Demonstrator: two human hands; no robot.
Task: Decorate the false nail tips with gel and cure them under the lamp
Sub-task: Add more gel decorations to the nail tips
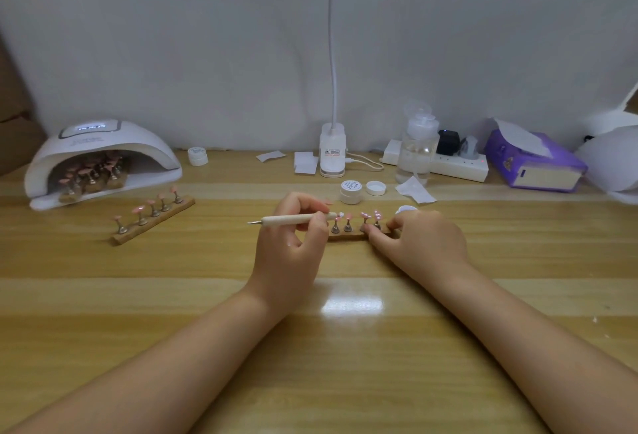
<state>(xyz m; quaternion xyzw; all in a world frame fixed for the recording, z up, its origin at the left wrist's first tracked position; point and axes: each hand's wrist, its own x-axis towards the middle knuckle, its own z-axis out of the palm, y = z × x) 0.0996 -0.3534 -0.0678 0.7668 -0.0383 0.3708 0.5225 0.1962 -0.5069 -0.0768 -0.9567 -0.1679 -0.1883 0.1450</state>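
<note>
At the table's middle my left hand (292,233) grips a white dotting pen (293,219), its tip touching a pink nail tip (340,215) on a wooden holder strip (348,235). My right hand (423,242) pinches the strip's right end with thumb and fingers. Several pink tips stand on metal stems along the strip. An open gel jar (350,191) and its lid (376,187) sit just behind. At the far left stands the white curing lamp (103,154), with more pink tips inside it.
A second holder strip (153,217) with pink tips lies left of centre. Along the back stand a small jar (198,156), a clip lamp base (332,154), a pump bottle (417,147), a power strip (459,166), and a purple tissue box (533,160). Wipes (416,192) lie nearby.
</note>
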